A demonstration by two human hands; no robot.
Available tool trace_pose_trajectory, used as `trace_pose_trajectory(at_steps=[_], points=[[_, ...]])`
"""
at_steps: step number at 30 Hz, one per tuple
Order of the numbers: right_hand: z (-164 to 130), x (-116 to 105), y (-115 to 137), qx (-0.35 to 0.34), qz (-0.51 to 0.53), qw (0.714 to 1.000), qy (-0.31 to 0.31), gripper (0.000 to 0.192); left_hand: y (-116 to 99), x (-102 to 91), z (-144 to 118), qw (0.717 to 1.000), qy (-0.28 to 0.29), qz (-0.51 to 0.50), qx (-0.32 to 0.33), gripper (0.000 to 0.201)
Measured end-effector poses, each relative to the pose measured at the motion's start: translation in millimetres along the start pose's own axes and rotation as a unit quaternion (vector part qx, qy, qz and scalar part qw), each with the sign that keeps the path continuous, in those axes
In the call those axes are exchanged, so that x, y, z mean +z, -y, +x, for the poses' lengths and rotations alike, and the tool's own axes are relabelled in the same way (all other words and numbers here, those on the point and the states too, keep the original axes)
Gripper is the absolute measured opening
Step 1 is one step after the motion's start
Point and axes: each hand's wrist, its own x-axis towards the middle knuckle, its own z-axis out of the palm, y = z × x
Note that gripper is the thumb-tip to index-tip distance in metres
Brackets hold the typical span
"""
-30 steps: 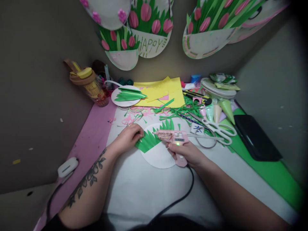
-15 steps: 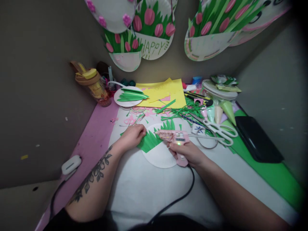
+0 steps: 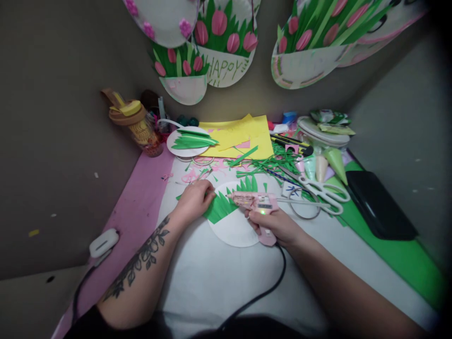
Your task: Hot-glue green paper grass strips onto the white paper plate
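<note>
My right hand is wrapped round the grip of a pink hot glue gun, which has a small light glowing on its side. The gun's nozzle points left, over the green paper grass with its spiky cut edge. My left hand is closed on the left part of that grass, its fingertips mostly hidden. Under both lies a white paper plate, with more green blades along its far edge. A glue stick juts from the gun's back.
Behind are yellow paper, green paper scraps, white scissors and a plate with green leaves. A tumbler stands left, a black case right. The gun's black cord runs toward me. Decorated plates hang above.
My left wrist and forearm have shifted very slightly. The glue gun and my right hand stay almost in place, with the nozzle still over the green paper.
</note>
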Motion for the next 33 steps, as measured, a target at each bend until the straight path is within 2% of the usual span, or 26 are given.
trace_pose_trajectory(at_steps=[2, 4, 7, 11, 17, 20, 23, 26, 28, 30, 33], points=[[-0.6, 0.8, 2.0, 0.003, -0.005, 1.0, -0.002, 0.027, -0.6, -2.9, -4.7, 0.998, -0.053, 0.016, 0.009, 0.016], [-1.1, 1.7, 4.4, 0.004, -0.011, 1.0, 0.0, 0.029, -3.1, -7.0, -9.9, 0.996, -0.079, 0.029, 0.027, 0.015], [-1.2, 2.2, 6.5, 0.004, -0.011, 1.0, 0.0, 0.029, -9.6, -10.7, -15.3, 0.998, -0.038, 0.021, 0.051, 0.011], [-0.5, 0.5, 5.0, 0.002, -0.017, 1.0, 0.002, 0.029, -18.7, -6.5, -15.3, 0.998, 0.031, 0.001, 0.049, 0.009], [-0.2, -1.4, 1.6, 0.015, -0.024, 0.999, -0.015, 0.032, -24.3, 0.3, -10.5, 0.998, 0.052, 0.002, 0.021, 0.009], [-0.3, -0.8, 1.6, 0.013, -0.004, 1.0, -0.01, 0.03, -18.4, -0.5, -9.7, 1.0, 0.013, -0.026, -0.013, 0.009], [-0.5, 0.9, 2.8, -0.001, 0.001, 1.0, 0.001, 0.031, -9.9, -4.2, -9.9, 0.99, -0.086, -0.082, -0.069, 0.014], [-1.2, 2.9, 4.8, -0.006, -0.002, 1.0, 0.002, 0.033, -9.0, -8.3, -10.9, 0.971, -0.15, -0.156, -0.101, 0.018], [-1.5, 3.6, 5.6, -0.004, -0.001, 1.0, -0.001, 0.033, -14.4, -9.1, -12.1, 0.951, -0.131, -0.261, -0.102, 0.018], [-1.4, 3.4, 5.6, 0.001, -0.005, 1.0, -0.006, 0.033, -22.6, -8.0, -13.8, 0.91, -0.059, -0.398, -0.101, 0.032], [-0.6, 1.7, 4.2, 0.006, -0.013, 1.0, -0.009, 0.034, -34.9, -4.2, -16.3, 0.824, 0.081, -0.546, -0.126, 0.068]])
